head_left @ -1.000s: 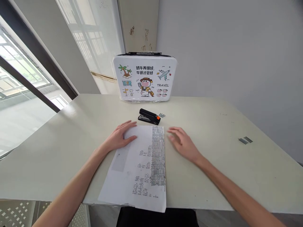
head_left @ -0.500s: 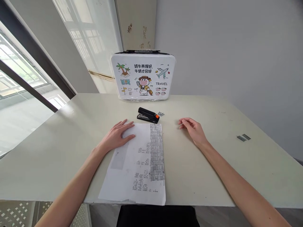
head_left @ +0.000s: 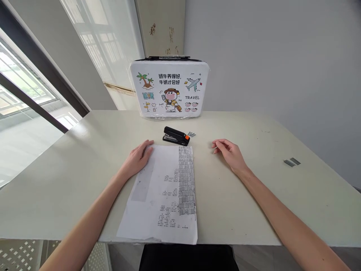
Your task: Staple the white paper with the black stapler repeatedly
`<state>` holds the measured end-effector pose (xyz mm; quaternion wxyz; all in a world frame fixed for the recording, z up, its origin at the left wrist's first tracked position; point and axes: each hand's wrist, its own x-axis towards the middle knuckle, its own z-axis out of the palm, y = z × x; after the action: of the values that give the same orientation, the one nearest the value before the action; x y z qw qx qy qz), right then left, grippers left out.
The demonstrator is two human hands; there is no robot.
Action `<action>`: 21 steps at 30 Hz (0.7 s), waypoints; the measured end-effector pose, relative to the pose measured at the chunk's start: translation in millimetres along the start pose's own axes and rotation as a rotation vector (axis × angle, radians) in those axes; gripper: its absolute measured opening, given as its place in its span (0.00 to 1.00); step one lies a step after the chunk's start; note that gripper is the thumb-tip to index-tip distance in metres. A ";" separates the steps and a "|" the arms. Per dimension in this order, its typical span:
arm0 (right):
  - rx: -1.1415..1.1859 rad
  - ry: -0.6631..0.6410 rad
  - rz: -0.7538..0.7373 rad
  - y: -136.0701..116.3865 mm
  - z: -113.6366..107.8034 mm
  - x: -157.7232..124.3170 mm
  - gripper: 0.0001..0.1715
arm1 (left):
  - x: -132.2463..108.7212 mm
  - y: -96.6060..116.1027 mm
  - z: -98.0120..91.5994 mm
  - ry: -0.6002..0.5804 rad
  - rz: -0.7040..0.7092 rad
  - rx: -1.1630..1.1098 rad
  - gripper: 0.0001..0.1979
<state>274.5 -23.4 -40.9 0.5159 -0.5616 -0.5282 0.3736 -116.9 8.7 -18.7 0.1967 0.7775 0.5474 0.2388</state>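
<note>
My left hand (head_left: 138,156) lies on the upper left corner of a printed paper sheet (head_left: 165,165), its thumb apart from the fingers. Dense dark stripes run down the sheet's right side, and small print shows near them. Just beyond the top edge lies a black stapler (head_left: 176,136) with an orange button. A few loose staple strips (head_left: 191,134) sit against its right end. To the right of the paper, my right hand (head_left: 229,152) rests on the table with loosely curled fingers. Nothing shows in it.
A white case (head_left: 170,90) with cartoon prints stands upright at the back of the pale table (head_left: 239,210), in clear plastic. More staple strips (head_left: 292,162) lie far to the right. A black seat (head_left: 188,258) is below the front edge.
My left hand has slid a little to the left, and its spread fingers have drawn closer together. My right hand, the stapler and the sheet stay in place; the view has shifted slightly.
</note>
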 end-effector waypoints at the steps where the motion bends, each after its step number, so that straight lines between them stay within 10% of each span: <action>1: -0.003 -0.002 0.000 0.2 0.0 0.1 0.27 | 0.2 0.2 0.1 0.001 -0.001 0.011 0.30; 21: -0.015 -0.026 -0.003 -3.7 2.0 1.8 0.23 | 3.5 10.4 0.6 0.055 0.035 0.101 0.26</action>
<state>272.2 -21.6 -37.5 0.5053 -0.5599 -0.5384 0.3759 -107.7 8.6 -12.7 0.1377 0.7892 0.5502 0.2355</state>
